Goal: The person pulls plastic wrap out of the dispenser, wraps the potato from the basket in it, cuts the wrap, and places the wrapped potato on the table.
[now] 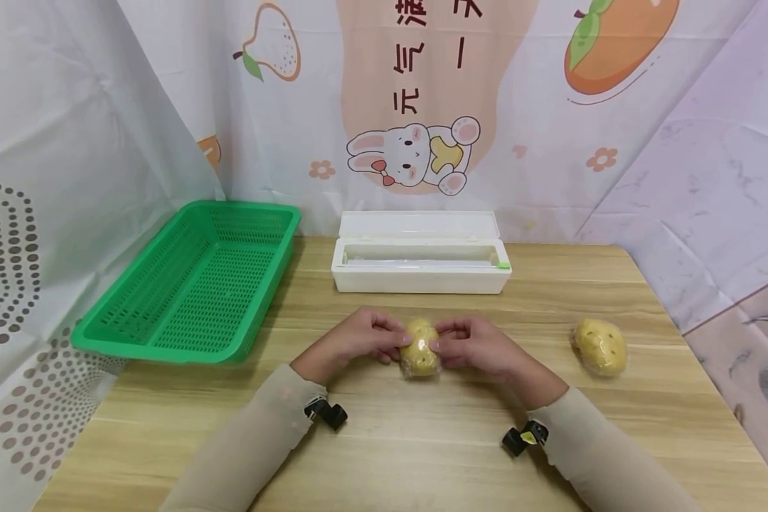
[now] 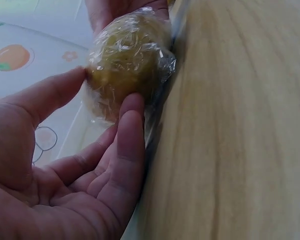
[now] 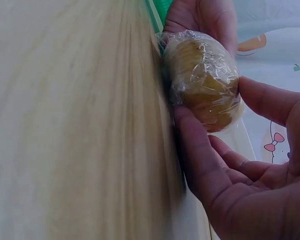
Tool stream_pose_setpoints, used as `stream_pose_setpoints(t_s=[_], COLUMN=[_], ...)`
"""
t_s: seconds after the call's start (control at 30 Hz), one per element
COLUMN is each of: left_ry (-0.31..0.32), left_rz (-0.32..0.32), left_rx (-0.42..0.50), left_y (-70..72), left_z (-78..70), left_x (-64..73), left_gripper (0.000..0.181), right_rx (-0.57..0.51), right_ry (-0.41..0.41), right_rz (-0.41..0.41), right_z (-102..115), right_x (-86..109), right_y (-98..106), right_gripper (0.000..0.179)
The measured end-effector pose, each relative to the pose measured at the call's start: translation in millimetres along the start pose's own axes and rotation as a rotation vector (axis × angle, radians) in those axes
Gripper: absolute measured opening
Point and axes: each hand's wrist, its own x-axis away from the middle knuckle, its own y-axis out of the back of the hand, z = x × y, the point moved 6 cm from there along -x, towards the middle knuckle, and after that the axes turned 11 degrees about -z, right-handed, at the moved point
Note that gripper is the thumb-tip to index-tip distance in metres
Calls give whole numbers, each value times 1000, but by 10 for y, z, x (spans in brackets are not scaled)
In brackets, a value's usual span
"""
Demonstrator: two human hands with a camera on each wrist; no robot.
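Observation:
A potato (image 1: 420, 347) in crinkled clear plastic wrap is between my two hands, over the middle of the table. My left hand (image 1: 366, 337) pinches its left side, thumb on one face and fingertips on the other. On the opposite side my right hand (image 1: 480, 346) grips it the same way. The left wrist view shows loose folds of film on the potato (image 2: 127, 60). In the right wrist view the wrapped potato (image 3: 202, 82) has film bunched along its edge. A second wrapped potato (image 1: 600, 347) lies to the right, apart from both hands.
Behind my hands stands a white cling film box (image 1: 421, 281), lid up, with a roll inside. A green plastic basket (image 1: 160, 350) sits at the left. The wooden table (image 1: 416, 455) meets a printed curtain (image 1: 281, 142) at the back.

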Motion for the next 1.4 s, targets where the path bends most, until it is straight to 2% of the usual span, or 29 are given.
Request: stream_pose_setpoints(t_s=[0.63,0.93,1.13,1.23,1.4], left_ry=[8,-14,-15,-9,-3], left_rz=[21,30,43,37,10], left_rx=[-4,-50,2,22,38], left_y=[-45,-25,-68,-81,-110], left_z=[17,-17,18,39,21], left_x=[1,15,-4,-11,-28], left_gripper=[41,40,41,43,43], right_rx=[100,168,243,313,454], right_ry=[42,85,126,134,227], right_rz=[-104,-155,-181,-223,-312], right_z=[103,86,104,135,285], right_x=[75,74,126,170,327], right_y=[29,25,53,82,126], right_gripper=[47,42,38,33,18])
